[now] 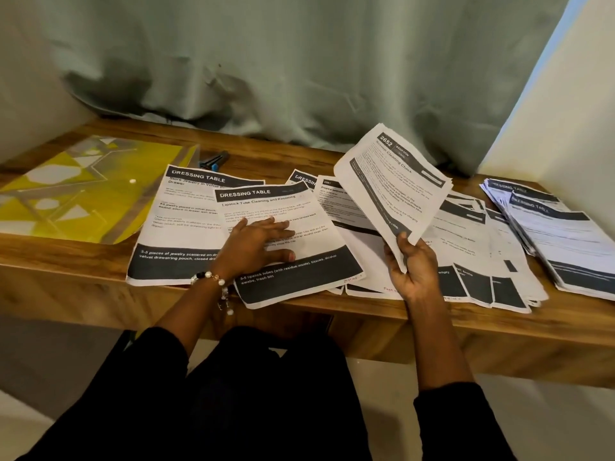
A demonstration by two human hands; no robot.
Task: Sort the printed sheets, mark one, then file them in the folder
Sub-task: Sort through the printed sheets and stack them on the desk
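Left hand (256, 242): fingers (283, 232) lying straight and spread, pressing flat on the lipstick sheet (289, 244), a white printed page headed "DRESSING TABLE" with dark bands at top and bottom, sitting angled over the front edge of the surface (83, 261). A beaded bracelet (213, 277) is circling that wrist.

Right hand (414, 266): fingers curling round the lower corner of the raised sheets (396, 191), thumb lying on the printed face. This small bundle is headed "2652", carrying the same dark bands, and is tilting up off the surface above the spread of loose sheets (466, 247) fanned out beneath and to the right of it.

Jewelry sheet (179, 227): lying flat just left of the left hand, partly under the lipstick sheet.

Stacked sheets (565, 241): sitting at the far right end, well apart from both hands.

Folder (83, 188): translucent, yellow-patterned, lying flat at the far left of the surface, apart from the sheets. A dark clip-like item (214, 160) is lying behind the jewelry sheet; what it is cannot be told.

Grey-green curtain (299, 68): hanging behind the surface.
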